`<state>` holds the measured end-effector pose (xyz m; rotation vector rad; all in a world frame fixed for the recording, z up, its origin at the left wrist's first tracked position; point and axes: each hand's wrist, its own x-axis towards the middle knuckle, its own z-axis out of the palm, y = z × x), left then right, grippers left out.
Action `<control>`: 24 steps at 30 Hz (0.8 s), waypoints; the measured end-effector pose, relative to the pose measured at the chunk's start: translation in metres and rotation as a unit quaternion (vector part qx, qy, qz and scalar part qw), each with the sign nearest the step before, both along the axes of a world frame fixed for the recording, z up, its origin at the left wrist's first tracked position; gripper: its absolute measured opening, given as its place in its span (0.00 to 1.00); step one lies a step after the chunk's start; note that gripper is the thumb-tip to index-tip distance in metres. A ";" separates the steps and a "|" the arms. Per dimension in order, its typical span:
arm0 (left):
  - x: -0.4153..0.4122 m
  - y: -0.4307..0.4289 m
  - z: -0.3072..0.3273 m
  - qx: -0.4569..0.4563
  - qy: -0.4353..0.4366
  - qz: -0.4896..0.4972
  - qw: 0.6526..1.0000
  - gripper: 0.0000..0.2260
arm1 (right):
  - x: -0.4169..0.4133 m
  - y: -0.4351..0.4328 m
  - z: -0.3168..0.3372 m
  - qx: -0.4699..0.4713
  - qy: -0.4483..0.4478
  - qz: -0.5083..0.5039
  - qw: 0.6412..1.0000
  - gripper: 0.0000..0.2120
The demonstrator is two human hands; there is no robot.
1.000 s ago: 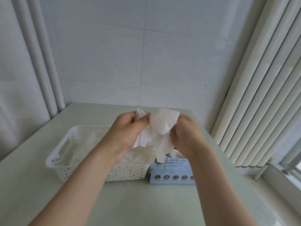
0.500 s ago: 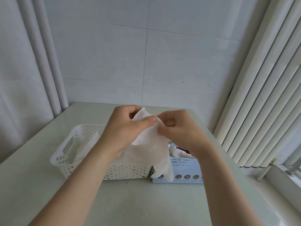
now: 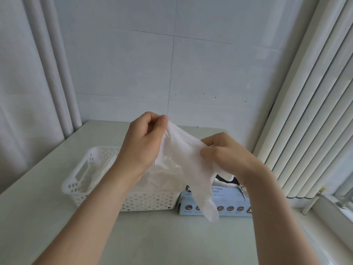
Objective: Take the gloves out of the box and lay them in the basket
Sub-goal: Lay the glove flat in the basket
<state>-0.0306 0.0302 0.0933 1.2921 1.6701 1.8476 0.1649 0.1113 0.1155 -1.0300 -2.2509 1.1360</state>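
Left hand [image 3: 142, 142] pinches one edge of a thin white glove [image 3: 191, 165] between thumb and curled fingers, raised above the right end of the basket [image 3: 76, 180]. The right hand [image 3: 227, 155], lower and further to the right of the basket, grips the same glove with thumb and bent fingers, so the glove's upper part is stretched between the two hands. The rest of the glove hangs down past the basket's right front corner, its lowest tip dangling in front of the box [image 3: 229, 199]. The box, pale blue with a row of small round icons along its front, stands just to the right of the basket; whether the two touch I cannot tell. White material pokes from the opening in its top. More gloves [image 3: 164, 176] lie crumpled inside the basket, heaped toward its right end. The basket is white plastic with perforated walls and a handle cutout at its left end, and it sits on the pale tabletop [image 3: 152, 236]. Behind the basket is a tiled wall [image 3: 133, 64]; a curtain [image 3: 28, 92] hangs to its left, vertical blinds [image 3: 309, 111] to its right
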 end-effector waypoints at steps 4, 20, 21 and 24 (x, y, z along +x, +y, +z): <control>-0.003 0.000 0.001 -0.005 0.022 0.041 0.999 0.12 | -0.006 0.007 -0.008 -0.151 0.159 -0.046 0.975 0.08; -0.102 -0.015 -0.036 -0.370 0.156 0.101 0.910 0.16 | -0.103 0.027 -0.025 0.094 -0.087 -0.071 0.989 0.13; -0.104 -0.014 -0.042 -0.394 0.183 0.114 0.893 0.17 | -0.110 0.028 -0.031 0.121 -0.112 -0.071 0.984 0.16; -0.105 -0.011 -0.050 -0.440 0.255 0.155 0.847 0.20 | -0.122 0.030 -0.048 0.189 -0.182 -0.075 0.962 0.22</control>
